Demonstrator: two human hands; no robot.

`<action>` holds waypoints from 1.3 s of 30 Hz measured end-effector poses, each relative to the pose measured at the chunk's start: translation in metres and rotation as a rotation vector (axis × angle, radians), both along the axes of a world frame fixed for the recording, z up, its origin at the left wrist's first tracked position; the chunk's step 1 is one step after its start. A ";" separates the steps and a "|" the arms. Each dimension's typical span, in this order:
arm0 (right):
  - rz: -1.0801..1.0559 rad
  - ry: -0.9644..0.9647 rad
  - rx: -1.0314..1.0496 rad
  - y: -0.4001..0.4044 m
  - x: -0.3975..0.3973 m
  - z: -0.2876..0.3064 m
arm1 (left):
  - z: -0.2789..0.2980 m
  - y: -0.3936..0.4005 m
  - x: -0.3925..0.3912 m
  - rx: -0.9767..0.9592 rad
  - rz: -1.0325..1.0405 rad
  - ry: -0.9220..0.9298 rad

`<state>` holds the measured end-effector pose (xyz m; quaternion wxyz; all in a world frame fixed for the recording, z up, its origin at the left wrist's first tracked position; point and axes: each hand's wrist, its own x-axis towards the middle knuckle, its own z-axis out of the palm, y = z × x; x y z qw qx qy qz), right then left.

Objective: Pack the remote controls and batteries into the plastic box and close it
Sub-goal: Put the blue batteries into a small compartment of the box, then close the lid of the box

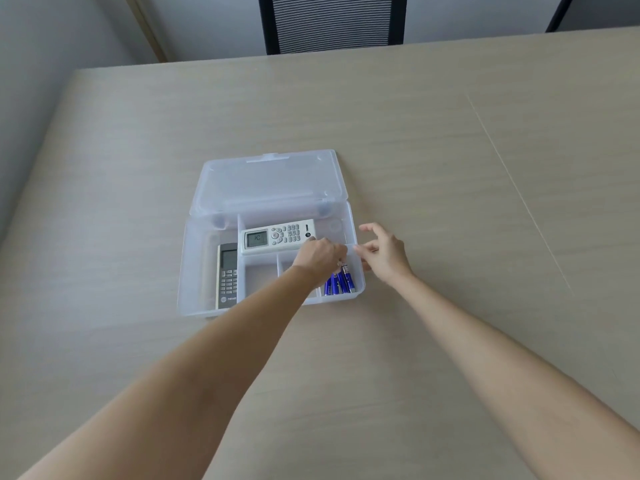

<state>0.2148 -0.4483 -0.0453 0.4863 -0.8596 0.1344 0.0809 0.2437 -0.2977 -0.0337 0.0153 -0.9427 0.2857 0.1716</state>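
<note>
- Plastic box [194,271] — it sits open on the counter [450,168], its clear lid [270,181] laid back flat on the far side.
- White remote [278,236] — it lies crosswise in the long far compartment, display to the left, keypad to the right.
- Grey remote [227,275] — it lies lengthwise in the left compartment, screen end away from you, with its near end against the front wall.
- Batteries [339,282] — a cluster of blue cells rests in the near right compartment; the exact count is hard to read.
- Your left hand [320,256] reaches across the box over the battery compartment, fingers curled down and drawn together just above the upper ends of the cells; whether it actually pinches one cannot be told.
- Your right hand [384,256] is at the box's right wall with fingers loosely spread, the fingertips at the rim, holding nothing.
- A striped chair back [332,22] stands beyond the counter's far edge.
</note>
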 end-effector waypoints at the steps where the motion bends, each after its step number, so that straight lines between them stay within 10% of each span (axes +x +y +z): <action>1: -0.006 0.005 0.007 0.000 0.000 0.001 | -0.003 0.002 -0.002 0.020 -0.008 -0.035; 9: -0.011 0.188 0.095 -0.006 0.010 0.002 | -0.010 0.061 -0.031 -0.551 0.171 -0.300; 13: -0.070 0.228 0.144 -0.001 0.050 0.007 | -0.003 0.131 -0.042 -0.551 0.697 -0.472; 17: -0.091 0.193 0.188 0.017 0.095 0.017 | -0.008 0.190 -0.045 -0.457 1.180 -0.137; 34: -0.357 0.103 0.405 0.039 0.146 0.003 | -0.037 0.209 -0.042 -0.722 1.323 -0.016; 39: -0.381 0.045 0.895 0.043 0.109 0.062 | -0.026 0.208 -0.043 -0.754 1.316 0.055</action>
